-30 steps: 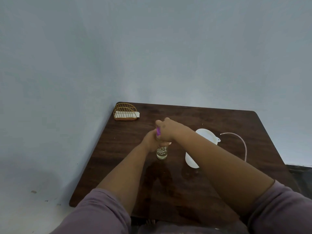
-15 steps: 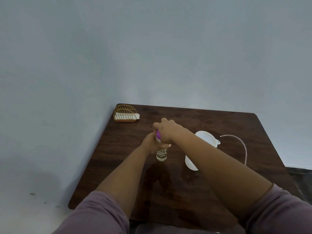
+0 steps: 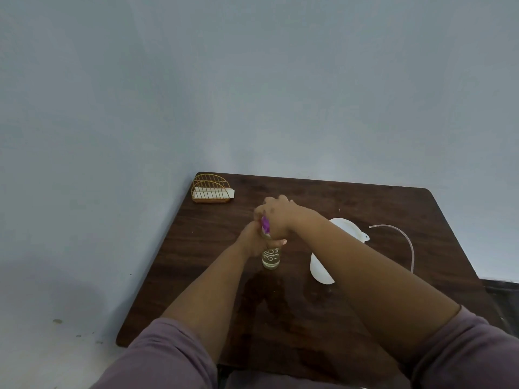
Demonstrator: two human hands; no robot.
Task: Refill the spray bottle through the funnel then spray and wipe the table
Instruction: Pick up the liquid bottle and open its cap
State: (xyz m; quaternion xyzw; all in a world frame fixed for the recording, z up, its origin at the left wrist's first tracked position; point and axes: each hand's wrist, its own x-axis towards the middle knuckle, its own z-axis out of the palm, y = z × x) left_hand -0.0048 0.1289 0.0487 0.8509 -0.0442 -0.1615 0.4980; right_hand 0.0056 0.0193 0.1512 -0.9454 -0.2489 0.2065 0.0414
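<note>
A small clear spray bottle (image 3: 271,259) with pale liquid and white lettering stands upright on the dark wooden table (image 3: 365,203), near its middle. My left hand (image 3: 252,242) is wrapped around the bottle's upper body. Above it, my right hand (image 3: 276,217) is closed over the purple spray head (image 3: 265,224), of which only a sliver shows. A white funnel (image 3: 346,228) lies on the table to the right, partly hidden behind my right forearm.
A thin clear tube (image 3: 408,242) curves across the table right of the funnel. A gold wire holder with white napkins (image 3: 211,190) stands at the table's far left corner. A pale wall rises behind; light floor lies to the left.
Both hands stay on the bottle and its purple head, and the right hand has shifted slightly around the head. The bottle has not moved on the table.
</note>
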